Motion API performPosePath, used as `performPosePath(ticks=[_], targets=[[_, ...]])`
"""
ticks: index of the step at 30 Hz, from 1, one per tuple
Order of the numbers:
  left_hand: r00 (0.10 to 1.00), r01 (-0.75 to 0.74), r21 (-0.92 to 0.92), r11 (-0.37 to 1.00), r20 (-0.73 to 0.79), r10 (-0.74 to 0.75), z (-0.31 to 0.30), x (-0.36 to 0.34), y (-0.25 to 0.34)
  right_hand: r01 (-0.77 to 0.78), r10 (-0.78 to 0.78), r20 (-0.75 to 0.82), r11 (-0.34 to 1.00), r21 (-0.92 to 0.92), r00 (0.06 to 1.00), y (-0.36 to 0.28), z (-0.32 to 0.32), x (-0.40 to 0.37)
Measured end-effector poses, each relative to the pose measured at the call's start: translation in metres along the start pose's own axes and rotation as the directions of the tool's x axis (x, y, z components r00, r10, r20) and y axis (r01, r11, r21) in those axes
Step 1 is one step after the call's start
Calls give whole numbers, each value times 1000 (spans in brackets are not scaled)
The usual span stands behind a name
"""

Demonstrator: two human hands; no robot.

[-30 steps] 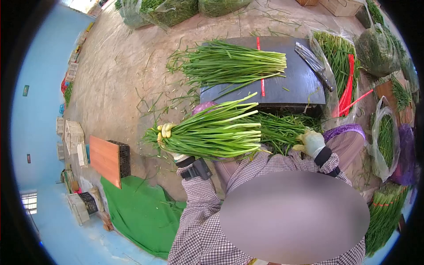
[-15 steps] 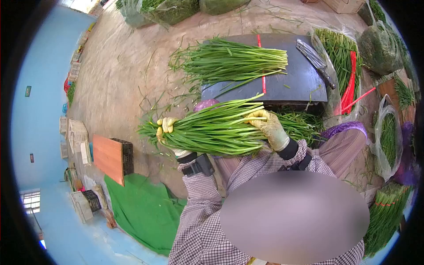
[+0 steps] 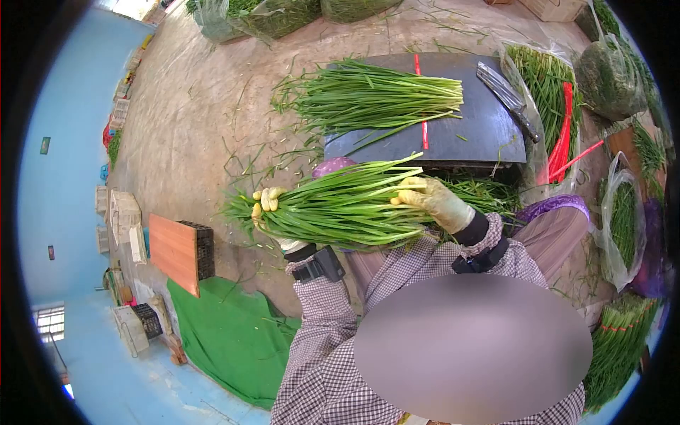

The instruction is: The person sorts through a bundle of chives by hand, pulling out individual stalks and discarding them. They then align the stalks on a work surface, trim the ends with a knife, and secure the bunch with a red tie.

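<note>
My left hand (image 3: pixel 268 207), in a yellowish glove, is wrapped round the leafy end of a bunch of long green stalks (image 3: pixel 347 205). At the pale cut ends of this bunch, my right hand (image 3: pixel 431 200), gloved too, has its fingers pinched together on stalk tips. Just beyond, a second bunch of green stalks (image 3: pixel 382 93) lies across a dark board (image 3: pixel 474 145), over a red strip (image 3: pixel 425 134). A knife (image 3: pixel 506 95) rests at the board's right side.
Right of the board, an open plastic bag (image 3: pixel 549 78) holds more stalks and red strips (image 3: pixel 563 138). Filled bags (image 3: pixel 613 78) stand at the far right. A green cloth (image 3: pixel 219 336) and an orange-brown panel (image 3: pixel 173 251) are on the left. Loose bits litter the floor.
My right hand has shifted slightly right and up along the stalk ends, its forearm turning a little. My left hand keeps its hold with hardly any movement.
</note>
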State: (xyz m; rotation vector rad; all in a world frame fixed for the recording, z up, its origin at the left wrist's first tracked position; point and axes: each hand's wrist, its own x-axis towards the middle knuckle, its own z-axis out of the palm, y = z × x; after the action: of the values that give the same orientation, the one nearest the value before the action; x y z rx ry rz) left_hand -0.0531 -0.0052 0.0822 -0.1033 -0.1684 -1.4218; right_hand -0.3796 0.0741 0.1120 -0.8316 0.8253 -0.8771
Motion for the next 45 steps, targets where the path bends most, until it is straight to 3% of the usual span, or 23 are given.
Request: performPosePath(ticks=[3, 6, 9, 10, 12, 13, 15, 16, 17, 18, 20, 22, 23, 26, 27, 30, 32, 33, 35, 38, 41, 43, 45], targets=[[998, 61, 6, 998, 15, -61, -21, -2, 11, 93, -94, 6, 979, -183, 996, -1, -18, -18], [996, 45, 75, 996, -85, -38, -35, -10, 21, 153, -121, -152, 963, 220, 981, 1, -40, -50], [991, 43, 132, 990, -131, -25, -43, -14, 29, 20, -81, -202, 958, -286, 976, 12, -115, -90], [990, 47, 129, 991, -138, -29, -46, -15, 31, -141, 24, -213, 820, -555, 977, 13, -121, -95], [983, 30, 93, 995, -184, -12, -45, -14, 29, -371, 190, -328, 280, -885, 925, 13, -125, -103], [977, 28, 76, 997, -211, -12, -44, -14, 27, -191, -55, -225, 362, -913, 973, 13, -110, -99], [980, 49, 14, 999, -194, -46, -41, -13, 22, 104, -167, -31, 742, -662, 986, 2, -77, -66], [982, 57, -15, 998, -182, -59, -39, -11, 20, 130, -133, 22, 906, -403, 991, -3, -54, -51], [989, 56, 27, 998, -136, -52, -36, -8, 18, 142, -114, 86, 853, -502, 990, 8, -48, -30], [995, 52, 72, 996, -89, -46, -34, -4, 15, 142, -102, 151, 949, -280, 983, 15, -26, -12], [999, 37, 113, 993, -38, -33, -23, -2, 9, 216, -194, 183, 970, -112, 964, 13, 4, 6], [1000, 16, 102, 995, -29, -13, -6, -3, 2, 134, -134, -8, 985, 110, 991, 34, 7, 16], [999, -8, 140, 990, -45, 14, -6, -4, 5, 166, -165, -28, 986, 1, 986, 40, 4, 19], [998, -26, 115, 993, -62, 33, -14, -5, 7, 16, 32, -97, 889, 458, 995, 15, 24, 3], [994, -33, 134, 990, -97, 46, -18, -6, 10, 54, -45, -32, 936, 347, 998, 13, 25, 9], [986, -28, 149, 989, -161, 52, -35, -10, 18, 27, 19, -94, 886, 462, 995, -8, 22, -8], [989, -9, 111, 994, -146, 25, -45, -14, 25, 276, -277, -88, 775, 569, 957, 6, -7, -10], [987, -10, 102, 995, -156, 26, -44, -15, 27, 271, -305, -58, 723, 635, 951, -5, -16, -21], [984, -7, 82, 997, -176, 22, -44, -16, 28, 252, -221, -123, 786, 565, 967, -7, -56, -46], [990, -21, 124, 992, -133, 37, -49, -11, 29, 257, -249, -400, 966, -36, 882, 1, -79, -67], [987, -43, 146, 988, -147, 65, -35, -8, 19, 215, -633, -229, 544, -811, 740, -26, -1, -50], [997, -30, 148, 989, -71, 40, -30, -4, 12, 132, -634, -39, 221, -966, 773, -23, 26, -27], [998, -33, 150, 988, -47, 40, -22, -4, 8, 89, -614, 4, 108, -990, 789, -6, 38, 2]])
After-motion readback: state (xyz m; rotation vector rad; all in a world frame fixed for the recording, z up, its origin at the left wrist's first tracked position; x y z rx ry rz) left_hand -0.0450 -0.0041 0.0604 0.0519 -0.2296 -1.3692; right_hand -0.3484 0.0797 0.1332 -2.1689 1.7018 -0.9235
